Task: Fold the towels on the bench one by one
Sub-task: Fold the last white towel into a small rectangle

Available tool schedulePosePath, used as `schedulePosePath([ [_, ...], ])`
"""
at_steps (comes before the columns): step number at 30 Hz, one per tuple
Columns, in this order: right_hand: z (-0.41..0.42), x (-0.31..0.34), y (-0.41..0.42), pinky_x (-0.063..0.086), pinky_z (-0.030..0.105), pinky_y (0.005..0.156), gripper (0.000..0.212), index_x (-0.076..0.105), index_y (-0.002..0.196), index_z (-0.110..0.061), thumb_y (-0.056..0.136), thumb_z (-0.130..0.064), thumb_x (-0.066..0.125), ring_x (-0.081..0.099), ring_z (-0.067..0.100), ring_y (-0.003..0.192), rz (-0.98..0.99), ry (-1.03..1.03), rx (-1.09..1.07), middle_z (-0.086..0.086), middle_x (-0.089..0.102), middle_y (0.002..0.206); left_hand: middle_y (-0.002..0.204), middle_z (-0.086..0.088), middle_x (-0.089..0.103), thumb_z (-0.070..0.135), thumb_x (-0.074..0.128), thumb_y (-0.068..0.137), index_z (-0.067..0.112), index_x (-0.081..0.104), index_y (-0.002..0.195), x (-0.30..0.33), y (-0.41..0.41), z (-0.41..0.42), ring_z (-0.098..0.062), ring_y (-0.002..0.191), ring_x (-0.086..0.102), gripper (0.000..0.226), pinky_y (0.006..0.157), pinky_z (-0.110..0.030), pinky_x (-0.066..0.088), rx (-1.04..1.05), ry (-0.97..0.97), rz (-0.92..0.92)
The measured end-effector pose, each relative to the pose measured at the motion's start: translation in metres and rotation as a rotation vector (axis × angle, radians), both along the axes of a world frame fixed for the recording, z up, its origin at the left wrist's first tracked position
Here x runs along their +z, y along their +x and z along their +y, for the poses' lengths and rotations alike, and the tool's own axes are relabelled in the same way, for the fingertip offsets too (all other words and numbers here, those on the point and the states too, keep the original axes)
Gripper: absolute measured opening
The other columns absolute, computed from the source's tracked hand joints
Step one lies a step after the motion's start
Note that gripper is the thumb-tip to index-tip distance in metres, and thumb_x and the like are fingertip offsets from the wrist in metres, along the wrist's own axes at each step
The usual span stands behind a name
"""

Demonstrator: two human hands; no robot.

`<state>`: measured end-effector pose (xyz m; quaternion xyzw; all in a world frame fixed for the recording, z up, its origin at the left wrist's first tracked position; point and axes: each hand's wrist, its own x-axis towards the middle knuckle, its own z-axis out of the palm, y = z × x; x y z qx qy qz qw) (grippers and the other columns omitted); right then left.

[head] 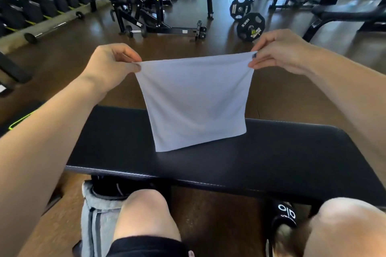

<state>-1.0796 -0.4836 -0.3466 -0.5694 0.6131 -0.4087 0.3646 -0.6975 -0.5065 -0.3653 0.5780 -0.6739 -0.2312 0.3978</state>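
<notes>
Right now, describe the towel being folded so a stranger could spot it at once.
Find the long black padded bench across the foreground. Above its middle hangs a pale grey towel, its top corners pinched by the left hand and right hand. Unlike the striped grey cloth under the bench, it is plain and held up.

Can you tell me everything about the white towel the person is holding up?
The white towel is a plain, soft-looking cloth with no pattern showing. It hangs stretched between two hands: the left hand pinches its top left corner and the right hand pinches its top right corner. Its top edge is pulled taut, and it narrows slightly downward. It hangs in front of the black bench; whether its lower edge touches the pad cannot be told.
</notes>
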Motion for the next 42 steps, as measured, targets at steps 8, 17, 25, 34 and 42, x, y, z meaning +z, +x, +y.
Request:
schedulePosePath([
  [8, 0.003, -0.004, -0.013, 0.061, 0.025, 0.079, 0.009, 0.065, 0.091, 0.003, 0.086, 0.008, 0.070, 0.076, 0.025, 0.085, 0.183, -0.110, 0.035, 0.023, 0.072, 0.090, 0.082, 0.006, 0.067, 0.010, 0.074, 0.087, 0.024, 0.072, 0.083, 0.004, -0.012, -0.019, -0.010, 0.077, 0.058, 0.015, 0.067, -0.020, 0.044, 0.025, -0.015, -0.014],
  [17, -0.017, -0.007, -0.025, 0.062, 0.039, 0.079, 0.006, 0.059, 0.092, -0.007, 0.094, -0.003, 0.063, 0.076, 0.021, 0.078, 0.321, -0.284, -0.204, 0.028, 0.069, 0.098, 0.088, -0.004, 0.074, 0.009, 0.073, 0.088, 0.020, 0.074, 0.089, 0.012, -0.048, -0.060, -0.020, 0.083, 0.071, 0.011, 0.085, -0.035, 0.059, 0.054, -0.063, -0.124],
  [25, 0.029, -0.028, -0.035, 0.056, 0.022, 0.069, 0.007, 0.060, 0.093, -0.010, 0.090, -0.004, 0.063, 0.072, 0.017, 0.076, 0.467, -0.389, -0.253, 0.013, 0.071, 0.084, 0.095, 0.002, 0.070, 0.007, 0.068, 0.090, 0.018, 0.073, 0.096, -0.013, -0.046, -0.042, -0.011, 0.087, 0.064, 0.013, 0.085, -0.021, 0.051, -0.126, -0.326, -0.192],
  [34, 0.134, -0.171, -0.010, 0.051, 0.031, 0.073, 0.028, 0.045, 0.074, -0.027, 0.090, -0.006, 0.054, 0.054, 0.013, 0.078, 0.854, 0.186, 0.278, -0.009, 0.052, 0.088, 0.090, 0.023, 0.063, 0.005, 0.071, 0.089, 0.032, 0.069, 0.088, -0.163, -0.002, 0.048, 0.003, 0.082, 0.062, 0.027, 0.080, -0.022, 0.053, -0.585, -0.035, -0.588],
  [42, 0.157, -0.177, 0.002, 0.051, 0.032, 0.077, 0.017, 0.054, 0.083, -0.028, 0.091, -0.013, 0.055, 0.056, 0.011, 0.084, 0.910, 0.338, 0.420, -0.012, 0.052, 0.095, 0.095, 0.026, 0.053, 0.009, 0.065, 0.087, 0.034, 0.065, 0.084, -0.185, 0.013, 0.079, 0.001, 0.084, 0.060, 0.025, 0.073, -0.015, 0.047, -0.708, 0.054, -0.673],
])
